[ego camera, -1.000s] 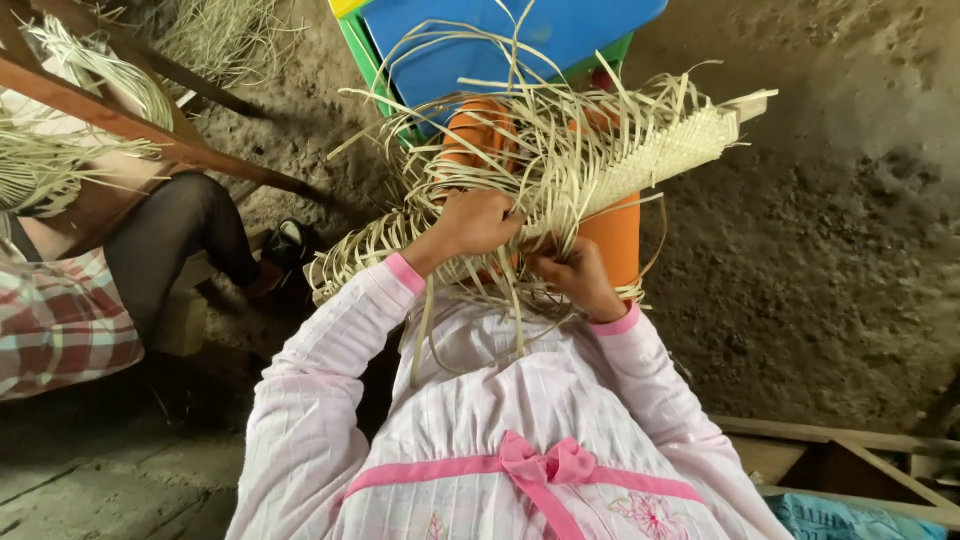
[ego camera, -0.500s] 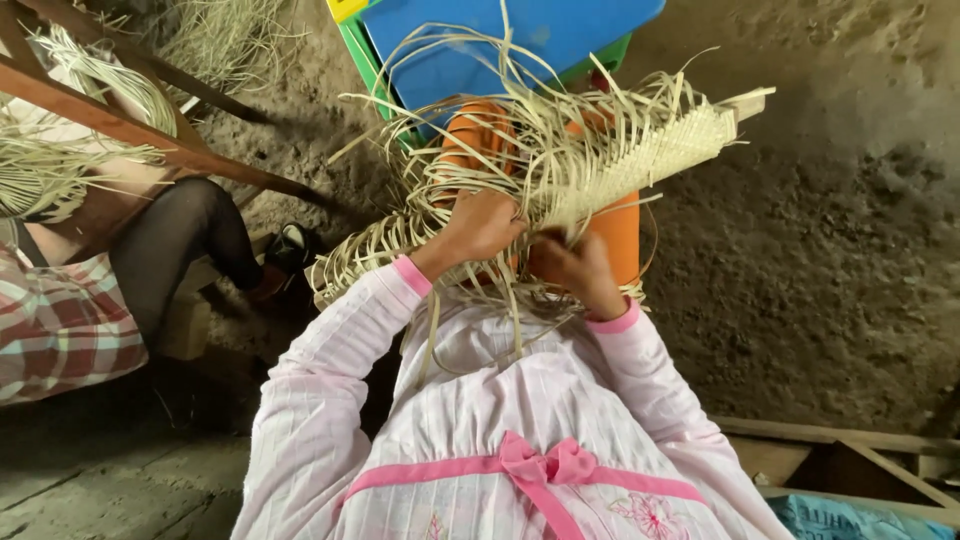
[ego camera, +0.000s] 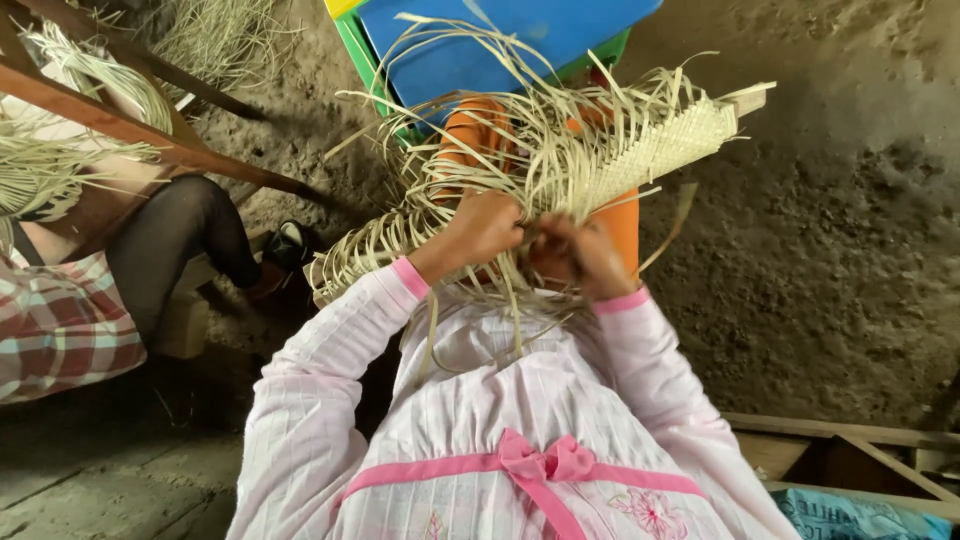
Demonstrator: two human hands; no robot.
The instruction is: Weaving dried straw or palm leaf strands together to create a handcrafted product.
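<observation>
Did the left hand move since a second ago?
Yes, a little. The left hand sat a bit higher in the straw weaving, nearer the blue chair; now it is slightly lower, closer to the right hand.

Woven strip [ego camera: 640,160] across the lap, stool [ego camera: 500,50] beyond it, seated person [ego camera: 120,270] (partly visible) at left

We see a woven mat [ego camera: 660,150] of dry, matt straw strips, a smooth blue plastic chair [ego camera: 500,50], soft pink striped cloth sleeves [ego camera: 330,350], rough packed earth floor [ego camera: 830,250], and worn wooden beams [ego camera: 150,135].
</observation>
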